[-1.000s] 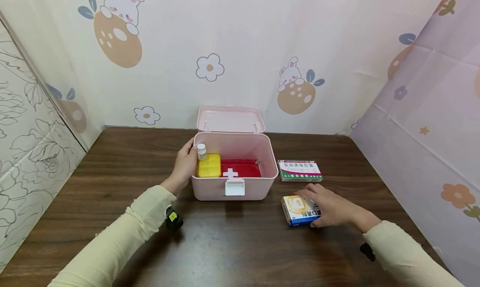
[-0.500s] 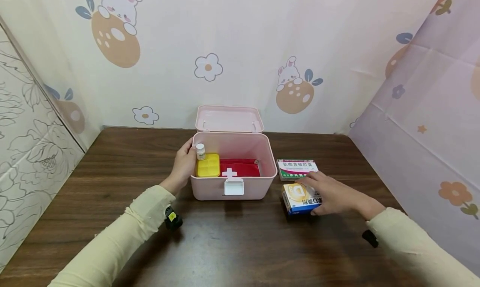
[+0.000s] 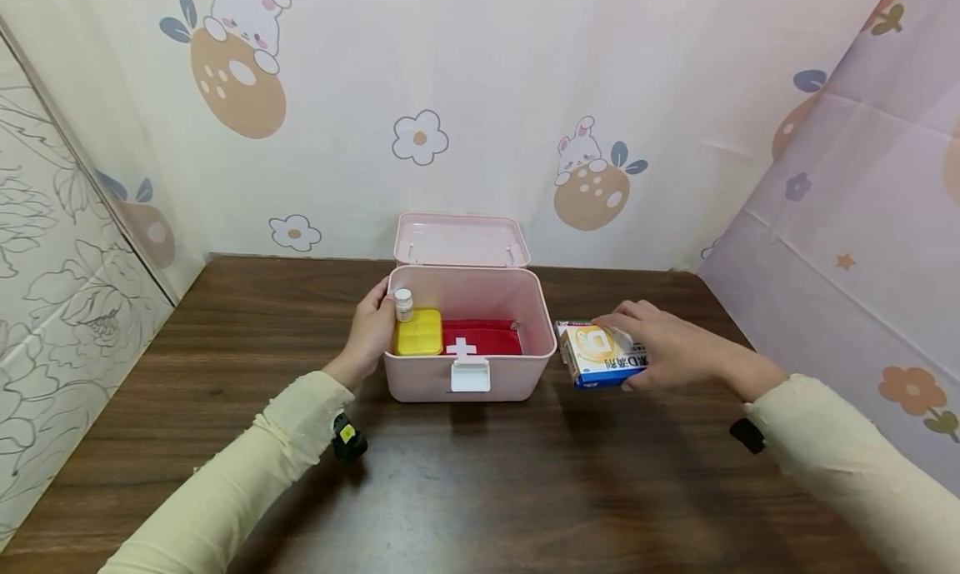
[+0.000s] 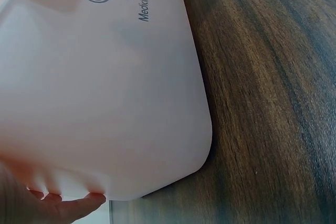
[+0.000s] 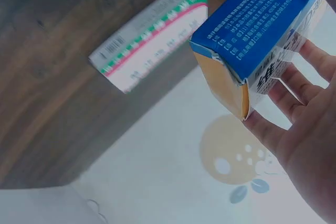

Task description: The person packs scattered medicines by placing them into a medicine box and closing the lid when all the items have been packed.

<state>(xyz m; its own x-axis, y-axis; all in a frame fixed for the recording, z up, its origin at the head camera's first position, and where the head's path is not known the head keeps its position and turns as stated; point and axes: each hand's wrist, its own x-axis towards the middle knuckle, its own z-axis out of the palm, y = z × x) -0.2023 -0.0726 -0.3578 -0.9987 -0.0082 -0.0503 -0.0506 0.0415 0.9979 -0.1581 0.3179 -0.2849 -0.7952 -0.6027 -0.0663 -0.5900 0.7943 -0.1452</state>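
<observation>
My left hand (image 3: 369, 332) grips the left side wall of the open pink medicine chest (image 3: 420, 378), near its rim; in the left wrist view its fingers (image 4: 79, 205) lie against the outside wall. My right hand (image 3: 675, 345) pinches a white, yellow and blue vitamin D drops box (image 3: 600, 353), raised above the table just right of the chest. Seen from the right wrist, the blue face of this carton (image 5: 252, 24) is tilted toward the camera. Behind it, mostly hidden in the head view, a white, green and pink capsule box (image 5: 157, 35) lies on the table.
Inside the chest are a small white bottle (image 3: 403, 305), a yellow pill organiser (image 3: 420, 334) and a red pouch (image 3: 487, 336) with a white cross. Its lid (image 3: 461, 241) stands raised at the back. The wooden table (image 3: 465, 491) ends at a patterned curtain (image 3: 495, 82).
My right hand has lifted the vitamin D drops box off the table and moved it away from me, so it now covers much of the capsule box. The left hand stays at the chest.
</observation>
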